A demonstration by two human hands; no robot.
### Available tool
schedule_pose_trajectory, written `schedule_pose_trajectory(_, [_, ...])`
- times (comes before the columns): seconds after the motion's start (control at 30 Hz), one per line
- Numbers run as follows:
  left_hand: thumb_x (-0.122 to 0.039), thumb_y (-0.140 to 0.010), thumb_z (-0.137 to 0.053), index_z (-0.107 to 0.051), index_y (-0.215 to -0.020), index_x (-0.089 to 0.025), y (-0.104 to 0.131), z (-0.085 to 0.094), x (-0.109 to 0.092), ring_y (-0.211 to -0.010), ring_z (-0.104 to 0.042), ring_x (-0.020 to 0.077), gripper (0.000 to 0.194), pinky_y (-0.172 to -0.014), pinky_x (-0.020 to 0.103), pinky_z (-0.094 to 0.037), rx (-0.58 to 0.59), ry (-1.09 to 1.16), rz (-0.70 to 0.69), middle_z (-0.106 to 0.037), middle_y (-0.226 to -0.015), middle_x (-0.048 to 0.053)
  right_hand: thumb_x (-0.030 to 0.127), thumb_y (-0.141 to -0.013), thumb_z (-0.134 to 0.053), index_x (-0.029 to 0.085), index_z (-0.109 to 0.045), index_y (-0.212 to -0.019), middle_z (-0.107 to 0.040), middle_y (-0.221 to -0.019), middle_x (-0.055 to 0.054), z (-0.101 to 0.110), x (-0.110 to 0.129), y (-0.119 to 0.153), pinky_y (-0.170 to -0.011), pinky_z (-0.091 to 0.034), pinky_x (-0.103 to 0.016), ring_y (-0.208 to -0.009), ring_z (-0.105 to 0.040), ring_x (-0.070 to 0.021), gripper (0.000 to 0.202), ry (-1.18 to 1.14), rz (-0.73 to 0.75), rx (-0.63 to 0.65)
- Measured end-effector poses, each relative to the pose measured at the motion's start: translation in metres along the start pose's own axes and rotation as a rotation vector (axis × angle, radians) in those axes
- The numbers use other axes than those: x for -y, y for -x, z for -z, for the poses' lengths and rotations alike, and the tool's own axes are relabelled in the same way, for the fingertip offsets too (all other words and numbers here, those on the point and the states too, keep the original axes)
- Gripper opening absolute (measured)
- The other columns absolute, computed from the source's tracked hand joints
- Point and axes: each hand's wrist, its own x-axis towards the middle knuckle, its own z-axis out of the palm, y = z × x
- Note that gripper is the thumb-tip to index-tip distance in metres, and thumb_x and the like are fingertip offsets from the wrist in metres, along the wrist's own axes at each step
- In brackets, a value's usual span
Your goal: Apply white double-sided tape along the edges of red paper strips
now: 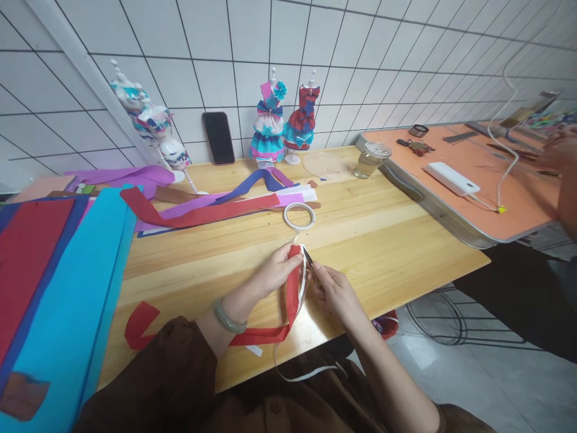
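My left hand (280, 268), with a green bangle (229, 317) at its wrist, pinches the end of a long red strip (292, 288) that looks like crepe paper. The strip hangs down and runs left along the wooden table. A narrow white tape (303, 282) lies along its right edge, and its tail drops over my lap. In my right hand (334, 292) is a pair of scissors (309, 257), partly hidden by my fingers, with the dark blades at the tape's upper end. A roll of tape (299, 216) rests just beyond my hands.
Colored strips (216, 207) and stacked blue sheets (85, 288) lie left. Small dressed stands (267, 135) and a phone (219, 138) line the tiled wall. A lidded cup (370, 160) stands by the orange table (487, 180), where another person's hand (561, 150) shows.
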Motion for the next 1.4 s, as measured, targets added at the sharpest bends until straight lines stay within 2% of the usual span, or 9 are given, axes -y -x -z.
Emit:
schedule_pose_trajectory(0.27, [-0.028,-0.077,-0.052,-0.046,-0.083,-0.018,0.001,0.003,-0.004,-0.065,-0.06,0.0139,0.013,-0.064,0.03,-0.049,0.005,0.109,0.055,-0.06,-0.077,0.0,0.056,-0.078,-0.042,0.018,-0.048,-0.076,-0.031,-0.041,0.01,0.014,0.006,0.01,-0.027,-0.015,-0.016,-0.026,-0.018,-0.0023,0.039,-0.077,-0.187,0.111])
schedule_pose_trajectory(0.73, [-0.028,-0.077,-0.052,-0.04,-0.082,-0.019,-0.001,0.003,-0.001,-0.06,-0.063,0.0159,0.016,-0.062,0.034,-0.052,0.012,0.092,0.131,-0.06,-0.078,0.001,0.06,-0.079,-0.04,0.014,-0.056,-0.076,-0.047,-0.044,0.004,0.038,0.029,0.016,-0.028,-0.028,-0.017,-0.028,-0.036,-0.0052,0.049,0.47,-0.141,0.091])
schedule_pose_trajectory(0.93, [-0.028,-0.077,-0.051,-0.04,-0.082,-0.019,-0.001,0.003,-0.004,-0.066,-0.064,0.0175,0.015,-0.064,0.035,-0.052,-0.009,0.123,0.06,-0.06,-0.075,0.001,0.056,-0.084,-0.033,0.012,-0.057,-0.085,-0.058,-0.048,-0.002,0.046,0.038,0.02,-0.027,-0.023,-0.017,-0.024,-0.031,-0.0046,0.05,0.178,-0.214,0.401])
schedule_pose_trajectory(1.0, [-0.028,-0.076,-0.051,-0.04,-0.083,-0.019,-0.001,0.003,-0.004,-0.066,-0.064,0.0188,0.016,-0.064,0.036,-0.051,-0.017,0.135,0.097,-0.061,-0.074,0.002,0.056,-0.084,-0.031,0.013,-0.057,-0.09,-0.058,-0.052,-0.002,0.053,0.037,0.018,-0.029,-0.026,-0.019,-0.027,-0.033,-0.0054,0.05,0.162,-0.154,0.33])
schedule_pose_trajectory(1.07, [-0.029,-0.076,-0.051,-0.04,-0.084,-0.019,-0.001,0.004,-0.005,-0.065,-0.065,0.0201,0.017,-0.063,0.038,-0.051,-0.022,0.148,0.138,-0.061,-0.073,0.003,0.056,-0.083,-0.032,0.015,-0.057,-0.093,-0.058,-0.058,-0.002,0.064,0.032,0.011,-0.035,-0.031,-0.021,-0.034,-0.039,-0.0075,0.05,0.285,-0.018,0.126])
schedule_pose_trajectory(1.13, [-0.029,-0.076,-0.051,-0.039,-0.085,-0.018,0.0,0.005,-0.005,-0.062,-0.065,0.0207,0.018,-0.063,0.04,-0.051,-0.021,0.166,0.158,-0.061,-0.07,0.003,0.056,-0.081,-0.036,0.016,-0.059,-0.089,-0.058,-0.062,-0.004,0.078,0.023,-0.001,-0.042,-0.034,-0.024,-0.044,-0.046,-0.0115,0.048,0.571,0.115,-0.152])
schedule_pose_trajectory(1.23, [-0.029,-0.077,-0.051,-0.04,-0.087,-0.018,0.0,0.006,-0.006,-0.06,-0.065,0.0214,0.019,-0.062,0.04,-0.051,-0.005,0.186,0.159,-0.061,-0.068,0.003,0.053,-0.083,-0.033,0.017,-0.062,-0.088,-0.061,-0.07,-0.009,0.099,0.006,-0.019,-0.052,-0.036,-0.029,-0.063,-0.055,-0.021,0.046,1.076,0.127,-0.461])
schedule_pose_trajectory(1.33, [-0.031,-0.077,-0.052,-0.042,-0.089,-0.017,0.0,0.007,-0.006,-0.061,-0.065,0.0222,0.021,-0.062,0.04,-0.051,0.0,0.204,0.151,-0.062,-0.069,0.005,0.043,-0.086,-0.033,0.014,-0.059,-0.101,-0.061,-0.082,-0.015,0.107,-0.008,-0.032,-0.059,-0.037,-0.032,-0.073,-0.056,-0.0249,0.042,1.352,0.147,-0.583])
schedule_pose_trajectory(1.4, [-0.031,-0.077,-0.052,-0.042,-0.091,-0.017,0.0,0.007,-0.006,-0.061,-0.065,0.0223,0.023,-0.063,0.04,-0.051,-0.002,0.223,0.155,-0.062,-0.068,0.005,0.04,-0.086,-0.038,0.012,-0.057,-0.108,-0.059,-0.092,-0.019,0.104,-0.009,-0.038,-0.064,-0.037,-0.036,-0.082,-0.054,-0.0291,0.04,1.481,0.257,-0.682])
